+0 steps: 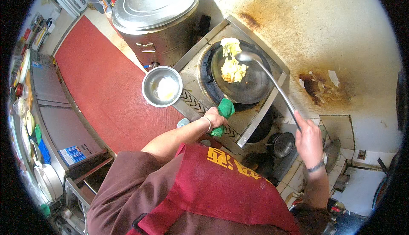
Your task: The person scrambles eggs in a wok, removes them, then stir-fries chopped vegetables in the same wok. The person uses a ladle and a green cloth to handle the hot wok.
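A dark wok (255,84) sits tilted on the burner of a steel stove (191,72). Pale yellow scrambled egg (234,71) lies in it, with one lump up by the far rim. My left hand (216,118) grips a green cloth (226,107) at the wok's near side; the cloth hides whatever handle is inside. In my right hand (308,139) is the long handle of a metal ladle (278,86), whose bowl rests over the wok beside the egg. A steel bowl (145,89) with some wet residue stands at the stove's left corner.
Beyond the stove's left side is a large lidded steel drum (156,8) with a tap. Red matting (105,75) covers the floor. Stained wall (319,43) borders the stove at right. Several pans, including a small black one (282,144), sit below my right arm. A steel refrigerated counter (64,120) lines the left.
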`<state>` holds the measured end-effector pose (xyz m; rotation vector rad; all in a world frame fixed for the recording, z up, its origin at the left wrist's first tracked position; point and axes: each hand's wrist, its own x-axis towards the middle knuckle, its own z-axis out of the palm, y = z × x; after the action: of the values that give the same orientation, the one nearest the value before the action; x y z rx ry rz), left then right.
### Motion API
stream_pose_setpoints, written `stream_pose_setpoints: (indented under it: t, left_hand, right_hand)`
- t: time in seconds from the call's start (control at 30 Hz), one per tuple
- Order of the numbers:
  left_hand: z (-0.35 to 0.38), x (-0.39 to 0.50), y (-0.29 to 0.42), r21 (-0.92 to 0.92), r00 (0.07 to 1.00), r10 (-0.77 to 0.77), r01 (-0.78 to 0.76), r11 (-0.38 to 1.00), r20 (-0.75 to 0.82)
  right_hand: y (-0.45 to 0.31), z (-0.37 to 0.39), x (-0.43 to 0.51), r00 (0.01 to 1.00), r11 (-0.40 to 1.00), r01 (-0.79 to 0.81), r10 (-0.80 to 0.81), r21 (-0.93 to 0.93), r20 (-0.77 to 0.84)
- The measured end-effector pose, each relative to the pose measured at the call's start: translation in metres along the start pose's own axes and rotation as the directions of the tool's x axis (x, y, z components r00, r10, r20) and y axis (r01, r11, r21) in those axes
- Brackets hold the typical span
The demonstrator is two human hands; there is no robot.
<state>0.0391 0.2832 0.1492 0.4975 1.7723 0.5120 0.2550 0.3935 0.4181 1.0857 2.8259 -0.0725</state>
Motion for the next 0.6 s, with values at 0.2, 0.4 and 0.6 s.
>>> stream_pose_setpoints:
  t: [0.2, 0.4, 0.6]
  left_hand:
    - [-0.002, 0.003, -0.003, 0.01, 1.0, 0.005, -0.005, 1.0, 0.01]
    - [-0.002, 0.002, -0.003, -0.022, 1.0, 0.005, -0.005, 1.0, 0.009]
    - [-0.001, 0.0, 0.0, -0.047, 0.999, 0.022, -0.021, 0.999, 0.028]
  right_hand:
    - [0.0, 0.022, 0.087, 0.977, 0.985, 0.163, -0.152, 0.061, -0.15]
    - [-0.012, 0.016, 0.13, 0.98, 0.979, 0.199, -0.198, 0.032, -0.035]
    - [-0.005, 0.002, 0.098, 0.969, 0.966, 0.242, -0.245, -0.09, -0.022]
